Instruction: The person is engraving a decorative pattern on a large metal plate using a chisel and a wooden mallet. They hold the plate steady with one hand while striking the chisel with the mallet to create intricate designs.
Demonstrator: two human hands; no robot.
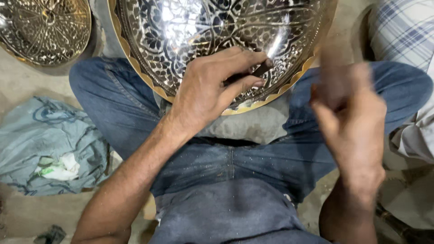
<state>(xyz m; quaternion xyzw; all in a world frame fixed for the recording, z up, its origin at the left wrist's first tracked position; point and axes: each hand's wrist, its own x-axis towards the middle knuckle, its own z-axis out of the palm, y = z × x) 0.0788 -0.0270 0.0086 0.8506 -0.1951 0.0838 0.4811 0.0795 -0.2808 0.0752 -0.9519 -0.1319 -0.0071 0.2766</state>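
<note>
Left hand (212, 88): pinches a dark chisel (255, 72), tip on the engraved brass tray (190, 31) at upper centre; keep it steady
Right hand (355, 117): blurred at right; grip cannot be told, perhaps half-curled

- One package only: a crumpled pale blue-grey sack (49, 144) with dark blue printed markings, lying flat on the floor at the left, just beside the person's knee (white and green scraps rest on it).
- No labels, signs or screens visible.
</note>
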